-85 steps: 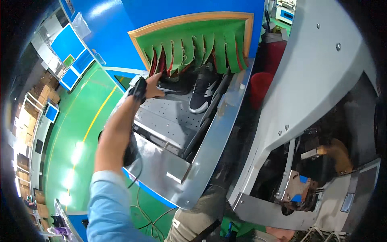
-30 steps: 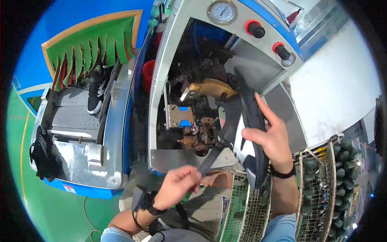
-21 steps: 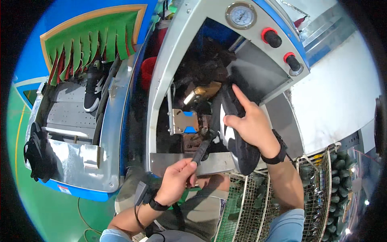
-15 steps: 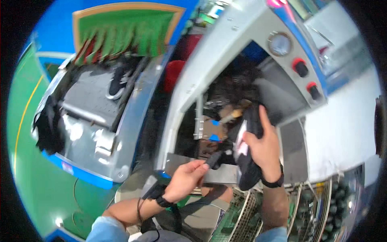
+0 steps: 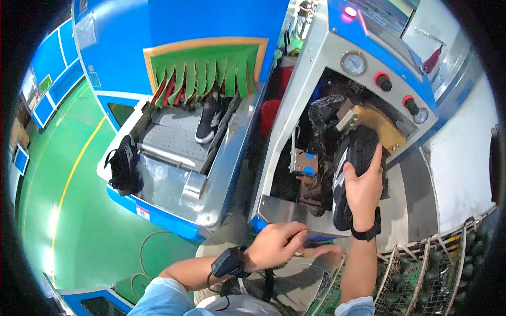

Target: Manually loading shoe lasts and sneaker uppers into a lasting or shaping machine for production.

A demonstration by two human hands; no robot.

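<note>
From where I stand, the right hand (image 5: 365, 189) has the shoe (image 5: 342, 205) at the mouth of the machine (image 5: 300, 89), right of centre in the frame. Doing this well, I'd say, calls for a steady wrist and the shoe kept in line with the opening — not twisted against the brass arm (image 5: 377, 124) just above it. I can't tell whether arm and shoe touch. Fingertips are best kept on the near, outer side, well away from the metal parts (image 5: 311, 189) inside.

The shoe lies to the left of the palm, long and steeply tilted, its lower end hanging below the thumb and its upper end running up under the arm. The right grip pinches it about midway: thumb across the face towards the left of the frame, index finger stretched up along the other side.

The left hand (image 5: 279, 243), lower centre, is off the shoe, fingers curled in — whether they close on anything I can't tell. It might serve better by steadying the shoe's low end.
</note>
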